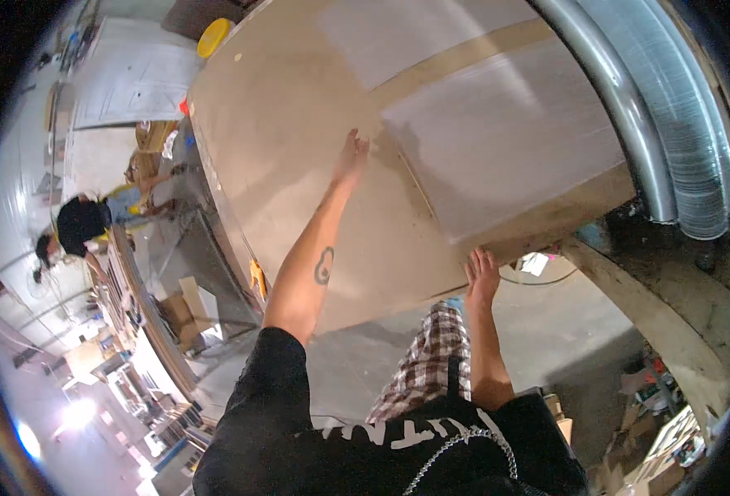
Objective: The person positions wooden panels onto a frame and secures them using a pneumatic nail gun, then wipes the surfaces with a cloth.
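A large brown sheet (274, 140) covers the broad work surface in front of me, with pale grey-white panels (505, 124) set off by brown strips on its right part. My left hand (352, 159) reaches far over the sheet, beside the left edge of the nearer pale panel. Its fingers look loosely bent and a little apart, with nothing visible in them; whether it touches the sheet I cannot tell. My right hand (482, 278) rests at the near edge of the sheet, fingers spread and pointing away from me. It holds nothing that I can see.
A shiny metal tube (629, 107) and a thick clear-wrapped roll (695, 124) lie at the far right. A yellow round lid (214, 38) is at the far left corner. Another person (84, 225) stands at left beside stacked boards (146, 322). Scraps (662, 413) lie lower right.
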`<state>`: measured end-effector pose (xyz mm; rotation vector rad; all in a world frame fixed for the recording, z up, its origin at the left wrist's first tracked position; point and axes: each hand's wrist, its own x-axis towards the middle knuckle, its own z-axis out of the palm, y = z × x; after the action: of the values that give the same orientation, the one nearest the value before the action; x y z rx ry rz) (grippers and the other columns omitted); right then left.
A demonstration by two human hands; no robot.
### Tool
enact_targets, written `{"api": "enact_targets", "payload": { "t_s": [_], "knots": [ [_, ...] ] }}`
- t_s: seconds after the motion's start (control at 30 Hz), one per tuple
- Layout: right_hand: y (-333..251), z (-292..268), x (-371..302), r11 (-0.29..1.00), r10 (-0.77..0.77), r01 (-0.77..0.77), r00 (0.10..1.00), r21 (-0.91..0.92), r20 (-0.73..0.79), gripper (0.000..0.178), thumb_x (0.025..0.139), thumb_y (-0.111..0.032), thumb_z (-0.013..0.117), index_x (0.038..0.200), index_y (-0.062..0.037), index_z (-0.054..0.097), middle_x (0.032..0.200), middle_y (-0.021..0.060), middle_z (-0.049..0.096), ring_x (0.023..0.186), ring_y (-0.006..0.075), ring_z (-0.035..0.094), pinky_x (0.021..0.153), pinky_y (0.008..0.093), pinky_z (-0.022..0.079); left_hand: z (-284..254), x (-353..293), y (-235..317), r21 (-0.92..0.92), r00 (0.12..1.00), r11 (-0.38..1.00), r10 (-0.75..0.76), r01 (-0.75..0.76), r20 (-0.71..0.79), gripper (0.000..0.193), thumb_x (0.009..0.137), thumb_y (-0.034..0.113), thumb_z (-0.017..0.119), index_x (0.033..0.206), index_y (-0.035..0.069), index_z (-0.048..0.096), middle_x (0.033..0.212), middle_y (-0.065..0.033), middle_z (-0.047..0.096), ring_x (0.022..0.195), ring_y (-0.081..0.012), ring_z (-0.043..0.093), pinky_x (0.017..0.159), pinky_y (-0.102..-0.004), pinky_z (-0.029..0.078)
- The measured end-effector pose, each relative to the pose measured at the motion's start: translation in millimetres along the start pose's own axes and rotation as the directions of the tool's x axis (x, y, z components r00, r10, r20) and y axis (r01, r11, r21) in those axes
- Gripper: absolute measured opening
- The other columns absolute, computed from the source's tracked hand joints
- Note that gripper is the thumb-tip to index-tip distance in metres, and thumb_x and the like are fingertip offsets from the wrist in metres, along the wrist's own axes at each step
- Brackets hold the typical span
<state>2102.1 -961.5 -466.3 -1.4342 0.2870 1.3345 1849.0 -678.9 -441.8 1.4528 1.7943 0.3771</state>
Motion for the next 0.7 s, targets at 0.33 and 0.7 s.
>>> {"api": "enact_targets", "payload": {
  "t_s": [0.33,0.7],
  "knots": [
    [-46.8,34.4,16.2,0.998,0.044,-0.051,0.987,-0.040,-0.154,0.057,0.093,-0.023,0.059,0.143,-0.0059,0.035,0.134,0.0105,0.047,0.125,0.0236,0.046,0.105,0.0389,0.035,54.3,93.5,70.4,0.245,0.971,0.941,0.209,-0.232,0.117,0.073,0.099,0.047,0.038,0.150,0.000,0.016,0.127,-0.0125,0.060,0.124,-0.0381,0.048,0.101,-0.0506,0.037],
    [-58.4,-28.5,27.1,0.971,0.049,-0.038,0.998,0.236,-0.039,0.031,0.095,-0.026,0.060,0.118,-0.0063,0.055,0.115,0.0062,0.056,0.105,0.0185,0.055,0.088,0.0339,0.045,58.9,140.0,54.0,-0.135,0.939,0.934,0.341,-0.332,0.050,0.067,0.096,0.037,0.046,0.147,0.003,0.020,0.113,-0.0115,0.060,0.102,-0.0230,0.055,0.094,-0.0369,0.041]
  ]
}}
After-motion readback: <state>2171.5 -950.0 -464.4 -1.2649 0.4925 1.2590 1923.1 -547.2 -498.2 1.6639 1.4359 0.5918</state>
